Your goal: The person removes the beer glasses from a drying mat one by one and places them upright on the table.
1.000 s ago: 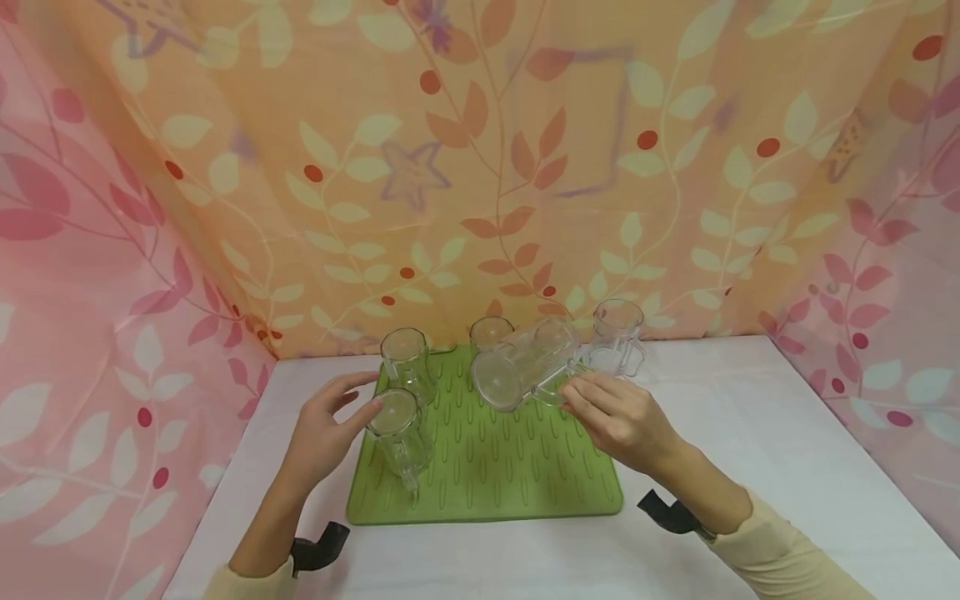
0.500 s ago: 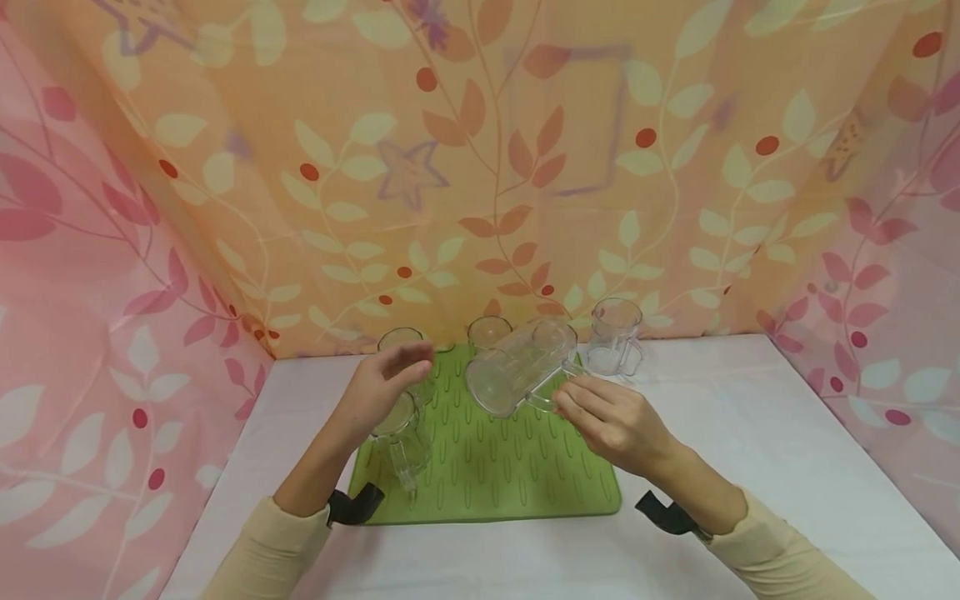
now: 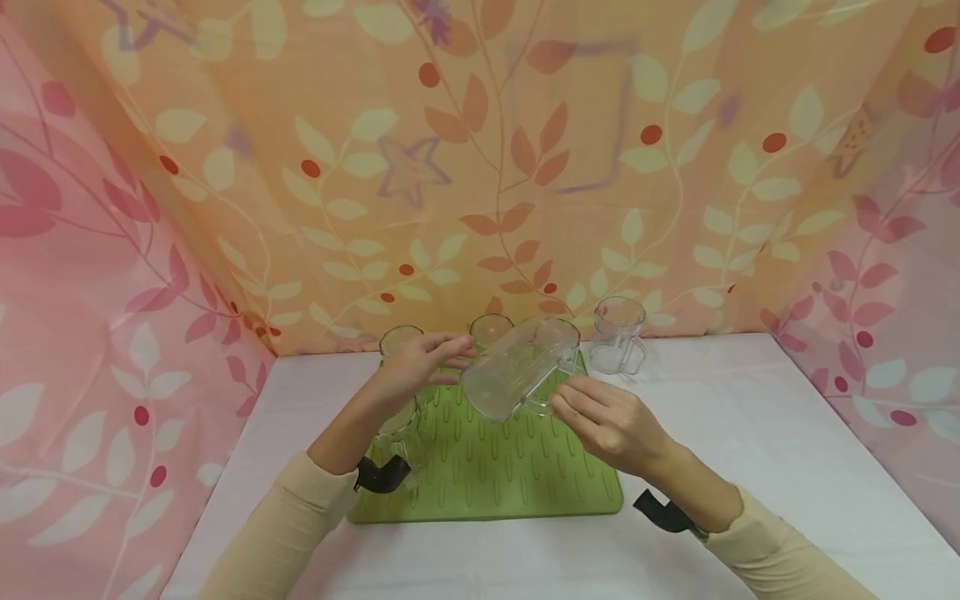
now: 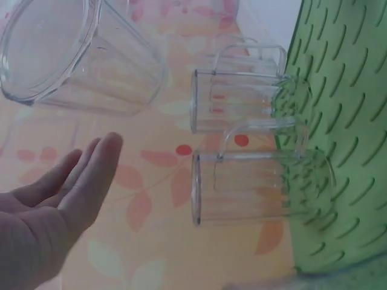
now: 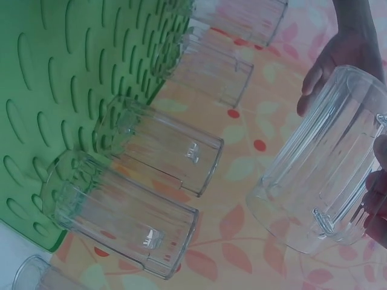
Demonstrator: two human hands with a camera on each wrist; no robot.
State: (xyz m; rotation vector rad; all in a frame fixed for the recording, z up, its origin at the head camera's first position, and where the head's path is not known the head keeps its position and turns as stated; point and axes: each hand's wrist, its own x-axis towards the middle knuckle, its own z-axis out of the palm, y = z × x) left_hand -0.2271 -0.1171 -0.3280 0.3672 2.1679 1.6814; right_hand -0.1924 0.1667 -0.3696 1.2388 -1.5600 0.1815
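A clear glass mug (image 3: pixel 517 375) hangs tilted above the green ridged mat (image 3: pixel 517 483). My right hand (image 3: pixel 611 425) grips it by the handle, with curled fingers. My left hand (image 3: pixel 412 367) reaches in beside the mug's left end, its fingers extended; the left wrist view shows those fingers apart from the glass. More clear mugs stand on the mat: one at the back left (image 3: pixel 400 336), one at the back middle (image 3: pixel 491 329), and one at the front left (image 3: pixel 395 419), partly hidden by my left forearm. The right wrist view shows upright mugs (image 5: pixel 139 211) with handles.
Off the mat, at the back right, another clear mug (image 3: pixel 618 337) stands on the white tabletop (image 3: pixel 712 392). A patterned orange cloth (image 3: pixel 525 167) rises close behind the mugs. Pink patterned cloths (image 3: pixel 90 333) close off both sides.
My left hand has moved right, from beside the front left mug to near the held mug. The right hand keeps its grip, and the mug has shifted slightly left and down.
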